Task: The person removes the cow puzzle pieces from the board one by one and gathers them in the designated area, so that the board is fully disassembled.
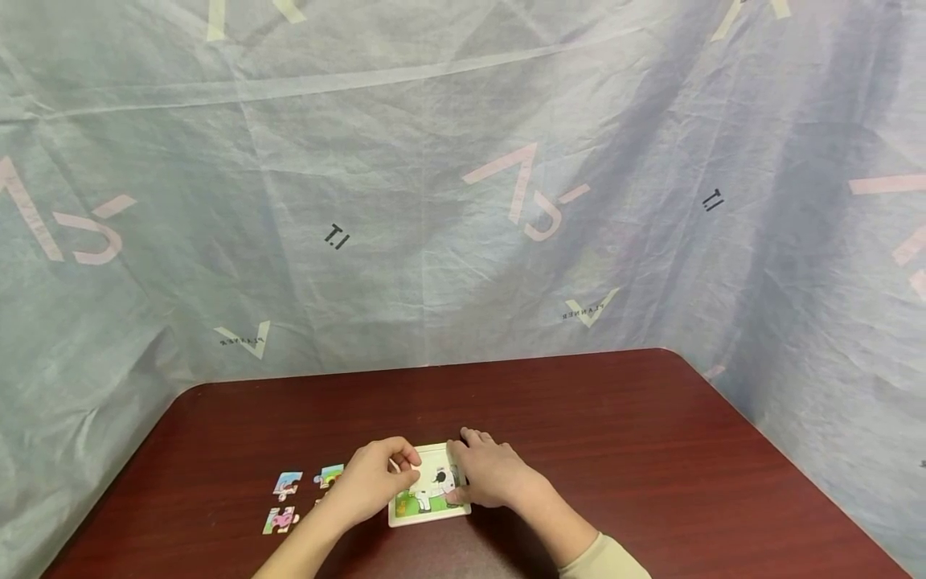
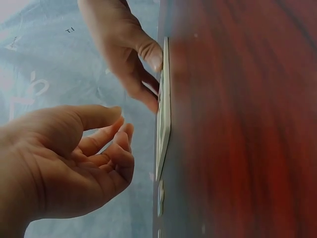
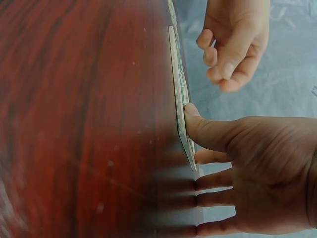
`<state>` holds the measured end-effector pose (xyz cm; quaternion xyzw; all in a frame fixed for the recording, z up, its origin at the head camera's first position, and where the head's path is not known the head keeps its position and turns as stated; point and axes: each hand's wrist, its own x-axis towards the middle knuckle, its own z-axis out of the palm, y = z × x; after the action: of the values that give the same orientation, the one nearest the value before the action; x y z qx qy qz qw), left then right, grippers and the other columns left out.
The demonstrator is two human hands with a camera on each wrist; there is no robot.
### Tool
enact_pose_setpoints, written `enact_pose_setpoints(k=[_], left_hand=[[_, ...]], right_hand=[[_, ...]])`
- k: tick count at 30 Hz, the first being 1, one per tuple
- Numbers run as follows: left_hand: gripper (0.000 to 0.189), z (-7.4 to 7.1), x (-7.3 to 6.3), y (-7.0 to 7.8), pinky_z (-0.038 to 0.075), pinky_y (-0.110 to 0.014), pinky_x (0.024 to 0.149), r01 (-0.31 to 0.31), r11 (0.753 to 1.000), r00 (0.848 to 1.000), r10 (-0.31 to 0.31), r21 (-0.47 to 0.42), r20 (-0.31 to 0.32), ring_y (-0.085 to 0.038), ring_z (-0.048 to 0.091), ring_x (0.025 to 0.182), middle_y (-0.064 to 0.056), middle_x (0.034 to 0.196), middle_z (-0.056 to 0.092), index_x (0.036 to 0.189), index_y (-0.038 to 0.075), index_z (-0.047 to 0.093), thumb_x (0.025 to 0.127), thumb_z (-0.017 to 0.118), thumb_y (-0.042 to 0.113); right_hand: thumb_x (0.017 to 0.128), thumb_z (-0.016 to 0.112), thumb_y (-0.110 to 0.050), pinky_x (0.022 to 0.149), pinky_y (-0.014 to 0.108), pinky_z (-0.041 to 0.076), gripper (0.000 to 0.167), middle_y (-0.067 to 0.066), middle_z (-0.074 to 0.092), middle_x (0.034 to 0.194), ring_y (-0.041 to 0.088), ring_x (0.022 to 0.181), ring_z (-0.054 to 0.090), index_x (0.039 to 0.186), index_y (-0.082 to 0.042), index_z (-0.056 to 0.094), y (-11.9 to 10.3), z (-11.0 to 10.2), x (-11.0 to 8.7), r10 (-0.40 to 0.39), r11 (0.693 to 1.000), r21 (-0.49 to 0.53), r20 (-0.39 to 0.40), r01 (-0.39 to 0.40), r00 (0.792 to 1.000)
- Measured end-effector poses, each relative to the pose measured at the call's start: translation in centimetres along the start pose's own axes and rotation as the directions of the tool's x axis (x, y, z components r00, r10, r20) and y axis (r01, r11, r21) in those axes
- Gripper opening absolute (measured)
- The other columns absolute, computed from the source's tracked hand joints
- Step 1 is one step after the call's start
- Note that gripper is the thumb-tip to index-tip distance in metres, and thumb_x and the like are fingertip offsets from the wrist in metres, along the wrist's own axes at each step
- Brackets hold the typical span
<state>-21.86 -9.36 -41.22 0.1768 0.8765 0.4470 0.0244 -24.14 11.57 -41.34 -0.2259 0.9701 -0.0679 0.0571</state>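
A shallow puzzle tray [image 1: 430, 519] with a pale rim lies on the table, showing part of a black-and-white animal on green grass; its upper left is bare. Over the tray's left side hovers my left hand [image 1: 370, 481], fingers loosely bent. In the left wrist view, no piece shows between its thumb and fingers [image 2: 126, 130]. My right hand [image 1: 492, 473] rests at the tray's right side and covers some of the picture. Its thumb [image 3: 193, 113] touches the tray's face while the other fingers extend fairly straight past the edge onto the table.
Loose jigsaw pieces lie left of the tray: a blue one [image 1: 288, 482], a pink one [image 1: 282, 519], and a green-yellow one [image 1: 332, 475] partly behind my left hand. The dark red table [image 1: 651, 450] ends at a grey printed cloth [image 1: 419, 201].
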Motion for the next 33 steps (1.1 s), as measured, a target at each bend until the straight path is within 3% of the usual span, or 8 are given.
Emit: enact_pose_setpoints(k=[7, 16, 23, 33], left_hand=[[0.010, 1.1, 0.8, -0.1, 0.044, -0.030, 0.057, -0.002, 1.000, 0.999, 0.003, -0.031, 0.033, -0.017, 0.055, 0.069, 0.000, 0.079, 0.059, 0.095, 0.004, 0.066, 0.088, 0.073, 0.006], [0.023, 2.5, 1.9, -0.8, 0.042, -0.028, 0.054, 0.049, 0.999, 0.998, -0.048, -0.019, 0.044, -0.015, 0.050, 0.065, -0.001, 0.080, 0.055, 0.102, 0.002, 0.067, 0.084, 0.079, 0.006], [0.027, 3.0, 2.2, -0.3, 0.041, -0.032, 0.063, 0.031, 0.996, 0.997, -0.037, 0.081, 0.073, -0.018, 0.046, 0.073, -0.005, 0.084, 0.051, 0.103, 0.001, 0.069, 0.080, 0.082, 0.003], [0.025, 3.2, 2.0, 0.5, 0.040, -0.033, 0.064, 0.004, 0.987, 0.998, -0.015, 0.161, 0.065, -0.019, 0.045, 0.075, -0.004, 0.083, 0.050, 0.097, 0.004, 0.067, 0.078, 0.082, 0.001]], right_hand=[[0.084, 0.079, -0.049, 0.103, 0.060, 0.042, 0.077, 0.019, 0.044, 0.152, 0.037, 0.139, 0.043, 0.145, -0.010, 0.053, 0.1, 0.1, 0.1, 0.006, 1.000, -0.017, 0.011, -0.006, 1.000], [0.085, 0.078, -0.050, 0.102, 0.057, 0.044, 0.077, 0.018, 0.044, 0.152, 0.036, 0.139, 0.043, 0.146, -0.011, 0.053, 0.1, 0.2, 0.1, -0.001, 0.999, -0.045, 0.023, 0.002, 1.000], [0.086, 0.077, -0.050, 0.102, 0.057, 0.044, 0.076, 0.017, 0.044, 0.153, 0.035, 0.140, 0.042, 0.146, -0.011, 0.052, 0.1, 0.1, 0.1, -0.001, 0.999, -0.039, 0.021, 0.002, 1.000], [0.085, 0.078, -0.049, 0.101, 0.056, 0.044, 0.076, 0.018, 0.044, 0.152, 0.035, 0.139, 0.043, 0.146, -0.011, 0.053, 0.0, 0.1, 0.1, -0.005, 0.999, -0.048, 0.013, 0.006, 1.000]])
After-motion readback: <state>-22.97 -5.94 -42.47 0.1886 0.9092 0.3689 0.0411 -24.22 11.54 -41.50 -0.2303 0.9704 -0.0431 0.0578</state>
